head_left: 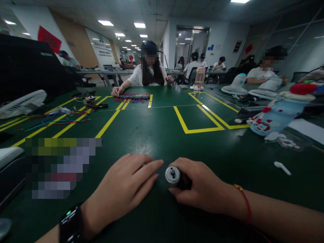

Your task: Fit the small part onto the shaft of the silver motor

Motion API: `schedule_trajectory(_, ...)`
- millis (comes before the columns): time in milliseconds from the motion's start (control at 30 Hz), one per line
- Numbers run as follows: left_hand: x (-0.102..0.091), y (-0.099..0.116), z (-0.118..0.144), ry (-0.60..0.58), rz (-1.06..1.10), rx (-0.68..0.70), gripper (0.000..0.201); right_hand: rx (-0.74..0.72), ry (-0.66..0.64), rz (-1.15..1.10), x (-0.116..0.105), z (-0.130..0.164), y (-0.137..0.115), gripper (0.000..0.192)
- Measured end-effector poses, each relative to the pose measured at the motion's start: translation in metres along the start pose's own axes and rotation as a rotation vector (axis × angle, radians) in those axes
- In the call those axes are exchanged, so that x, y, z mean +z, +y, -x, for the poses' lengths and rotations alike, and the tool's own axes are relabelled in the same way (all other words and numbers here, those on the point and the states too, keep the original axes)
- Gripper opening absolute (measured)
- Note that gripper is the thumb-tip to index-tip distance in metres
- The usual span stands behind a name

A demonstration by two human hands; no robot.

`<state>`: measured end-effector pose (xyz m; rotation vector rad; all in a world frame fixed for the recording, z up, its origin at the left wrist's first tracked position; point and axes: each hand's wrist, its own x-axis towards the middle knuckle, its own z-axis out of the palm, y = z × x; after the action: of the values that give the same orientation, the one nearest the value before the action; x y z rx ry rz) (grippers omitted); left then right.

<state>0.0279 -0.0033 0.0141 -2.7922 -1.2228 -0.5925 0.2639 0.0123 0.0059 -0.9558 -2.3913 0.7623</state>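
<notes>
My right hand (199, 187) grips a small cylindrical motor (173, 175) with a silver end face and a short shaft, lying low on the green table (162, 135). My left hand (125, 189) lies flat on the table just left of the motor, fingers together and stretched toward it, holding nothing. A black watch sits on my left wrist, and a red string bracelet circles my right wrist.
Yellow tape lines mark boxes on the table. Loose coloured wires (58, 119) and a white fan guard (22, 103) lie at the left. A blue bottle (275, 114) lies at the right, with a white plastic piece (282, 167) nearby. A person (149, 72) sits opposite over a wire bundle (133, 98).
</notes>
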Motion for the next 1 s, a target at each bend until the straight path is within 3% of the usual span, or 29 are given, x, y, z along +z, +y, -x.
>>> schedule_trajectory(100,0.004,-0.013,0.004,-0.214,0.030,-0.078,0.029,0.014,-0.001,-0.005,-0.001,0.001,0.000,0.027)
schedule_trajectory(200,0.005,-0.016,0.002,-0.278,0.075,-0.151,0.028,0.016,-0.006,-0.012,-0.002,0.001,0.000,0.028)
schedule_trajectory(567,0.005,-0.013,-0.001,-0.245,0.093,-0.155,0.031,0.008,-0.004,-0.004,-0.002,0.001,-0.001,0.027)
schedule_trajectory(700,0.003,-0.011,-0.003,-0.206,0.251,-0.187,0.027,0.004,-0.003,0.000,-0.001,0.001,-0.001,0.028)
schedule_trajectory(867,-0.002,0.012,-0.016,-0.107,0.584,-0.236,0.027,-0.031,-0.002,0.006,0.000,0.000,0.001,0.030)
schedule_trajectory(1000,-0.007,0.031,-0.023,0.032,0.621,-0.245,0.018,-0.045,-0.007,0.027,0.002,-0.001,0.002,0.024)
